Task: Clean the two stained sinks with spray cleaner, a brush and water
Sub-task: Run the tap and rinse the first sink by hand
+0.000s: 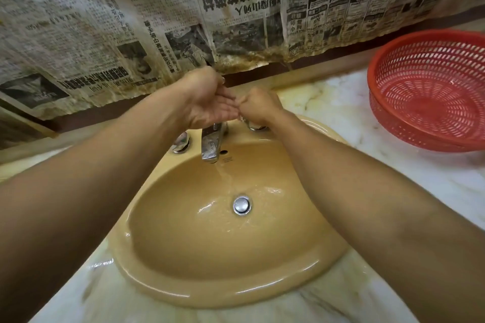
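Water ran from the spout into the sink. Its bowl looked wet and largely free of stains, so this seemed to be the rinse stage for this basin. The right hand had its fingers curled round the right tap. The left hand hovered above the spout, fingers straight and together, holding nothing. No spray, brush or second sink showed. A red basket sat on the counter to the right, out of the way, and stained newspaper hung behind.
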The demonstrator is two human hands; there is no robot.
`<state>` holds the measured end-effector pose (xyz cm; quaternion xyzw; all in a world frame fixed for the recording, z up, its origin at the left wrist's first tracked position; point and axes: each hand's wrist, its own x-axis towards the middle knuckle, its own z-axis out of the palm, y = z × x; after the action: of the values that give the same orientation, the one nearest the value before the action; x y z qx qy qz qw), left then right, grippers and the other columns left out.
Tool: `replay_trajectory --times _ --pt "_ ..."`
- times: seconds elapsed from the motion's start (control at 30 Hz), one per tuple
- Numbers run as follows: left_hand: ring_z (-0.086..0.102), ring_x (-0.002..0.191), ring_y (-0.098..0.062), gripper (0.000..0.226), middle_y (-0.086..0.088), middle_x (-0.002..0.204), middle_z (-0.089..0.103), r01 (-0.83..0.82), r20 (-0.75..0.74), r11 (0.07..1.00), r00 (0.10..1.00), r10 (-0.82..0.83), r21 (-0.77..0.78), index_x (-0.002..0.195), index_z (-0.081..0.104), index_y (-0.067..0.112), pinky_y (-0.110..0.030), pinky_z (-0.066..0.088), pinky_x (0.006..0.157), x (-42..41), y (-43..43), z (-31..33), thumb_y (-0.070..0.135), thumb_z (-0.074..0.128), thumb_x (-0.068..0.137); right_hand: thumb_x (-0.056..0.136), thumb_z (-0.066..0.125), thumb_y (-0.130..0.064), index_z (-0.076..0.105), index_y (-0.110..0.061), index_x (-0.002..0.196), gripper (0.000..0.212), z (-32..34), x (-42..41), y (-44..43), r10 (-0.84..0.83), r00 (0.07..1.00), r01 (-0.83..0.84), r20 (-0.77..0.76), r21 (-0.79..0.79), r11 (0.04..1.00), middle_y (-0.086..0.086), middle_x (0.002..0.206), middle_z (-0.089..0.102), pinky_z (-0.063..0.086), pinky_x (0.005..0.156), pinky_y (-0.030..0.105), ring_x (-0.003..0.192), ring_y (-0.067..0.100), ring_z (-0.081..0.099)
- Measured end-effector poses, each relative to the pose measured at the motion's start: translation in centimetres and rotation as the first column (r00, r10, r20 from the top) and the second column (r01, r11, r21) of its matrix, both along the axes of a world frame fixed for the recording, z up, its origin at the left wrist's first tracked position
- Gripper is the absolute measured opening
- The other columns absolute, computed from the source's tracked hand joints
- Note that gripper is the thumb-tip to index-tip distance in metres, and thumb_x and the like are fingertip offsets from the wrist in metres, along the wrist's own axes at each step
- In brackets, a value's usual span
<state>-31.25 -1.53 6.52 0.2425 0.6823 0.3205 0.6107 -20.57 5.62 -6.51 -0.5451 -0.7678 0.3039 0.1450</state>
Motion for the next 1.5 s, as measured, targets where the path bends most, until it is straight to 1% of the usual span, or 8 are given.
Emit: replay_trajectory --times 0.13,0.37,0.67,0.8,0.97,1.27,1.4,1.5 --pt "0.061 0.125 -0.043 0.045 -0.034 0.131 0.061 -0.036 -0.017 0.998 0.999 0.037 0.049 0.126 0.056 -0.013 -0.045 0.052 0.103 -1.6 -1.7 -0.2 0.018 0.027 0.112 0.094 0.059 -0.040 0.073 -0.018 0.103 0.027 1.1 -1.6 -0.1 0.152 0.893 -0.261 0.423 0.214 0.941 0.007 0.106 0.072 0.045 0.073 0.033 0.101 0.031 0.067" --pt "0.070 0.116 -0.036 0.046 -0.027 0.122 0.071 -0.125 0.044 0.988 0.992 0.121 0.093 0.125 0.062 -0.008 -0.041 0.057 0.097 -6.2 -6.8 -1.3 0.024 0.030 0.114 0.094 0.067 -0.034 0.081 -0.018 0.090 0.021 -1.7 2.3 -1.7 -0.473 0.752 0.404 -0.459 -0.246 0.881 -0.010 0.085 0.074 0.055 0.078 0.027 0.087 0.016 0.069" --pt "0.070 0.110 -0.029 0.037 -0.021 0.126 0.069 -0.387 0.154 0.920 0.915 0.374 0.062 0.126 0.061 -0.005 -0.035 0.057 0.094 -5.1 -11.8 -9.1 0.016 0.033 0.113 0.102 0.061 -0.016 0.077 -0.005 0.113 0.022 -5.8 4.7 -14.6 -0.214 0.889 0.241 -0.405 0.016 0.970 0.008 0.118 0.073 0.047 0.098 0.025 0.108 0.015 0.065" --pt "0.062 0.124 -0.030 0.039 -0.016 0.137 0.061 -0.428 0.180 0.900 0.894 0.409 0.082 0.141 0.052 -0.002 -0.036 0.050 0.101 -3.9 -13.3 -12.7 0.019 0.035 0.114 0.109 0.049 -0.024 0.068 0.002 0.105 0.033 -3.6 0.2 -15.7 -0.711 0.426 -0.003 -0.559 -0.787 0.617 0.026 0.110 0.070 0.056 0.094 0.040 0.094 0.029 0.070" --pt "0.070 0.100 -0.017 0.024 -0.009 0.123 0.070 -0.437 0.059 0.895 0.899 0.433 0.090 0.114 0.065 0.011 -0.032 0.055 0.086 -5.4 -15.1 -15.0 0.022 0.044 0.110 0.111 0.041 -0.025 0.061 0.012 0.106 0.043 -1.6 -2.0 -14.7 -0.963 0.059 -0.345 -0.262 -0.911 0.227 0.029 0.113 0.061 0.052 0.095 0.046 0.116 0.042 0.060" --pt "0.073 0.101 -0.022 0.025 -0.006 0.109 0.076 -0.301 -0.175 0.931 0.925 0.338 0.208 0.106 0.072 0.016 -0.034 0.056 0.085 -10.2 -17.7 -14.7 0.016 0.047 0.108 0.109 0.038 -0.012 0.062 0.012 0.100 0.035 0.9 -0.1 -12.4 -0.775 0.506 -0.027 -0.378 -0.905 0.424 0.030 0.105 0.067 0.059 0.091 0.049 0.105 0.044 0.066" --pt "0.073 0.098 -0.019 0.024 -0.001 0.105 0.078 0.032 -0.459 0.945 0.879 0.128 0.325 0.099 0.076 0.023 -0.031 0.053 0.086 -13.6 -18.8 -15.1 0.012 0.055 0.105 0.097 0.058 -0.009 0.077 -0.003 0.099 0.020 3.3 2.4 -9.5 -0.206 0.969 0.175 -0.136 -0.208 0.962 0.017 0.101 0.076 0.057 0.093 0.047 0.095 0.032 0.070" --pt "0.066 0.102 -0.010 0.020 0.011 0.110 0.072 0.398 -0.692 0.864 0.717 -0.084 0.308 0.108 0.070 0.032 -0.011 0.044 0.088 -16.3 -20.2 -15.3 0.016 0.059 0.103 0.099 0.061 -0.022 0.073 -0.024 0.122 0.026 5.2 3.4 -6.9 0.127 0.940 -0.201 0.318 0.213 0.956 0.010 0.118 0.064 0.051 0.090 0.042 0.112 0.031 0.058"
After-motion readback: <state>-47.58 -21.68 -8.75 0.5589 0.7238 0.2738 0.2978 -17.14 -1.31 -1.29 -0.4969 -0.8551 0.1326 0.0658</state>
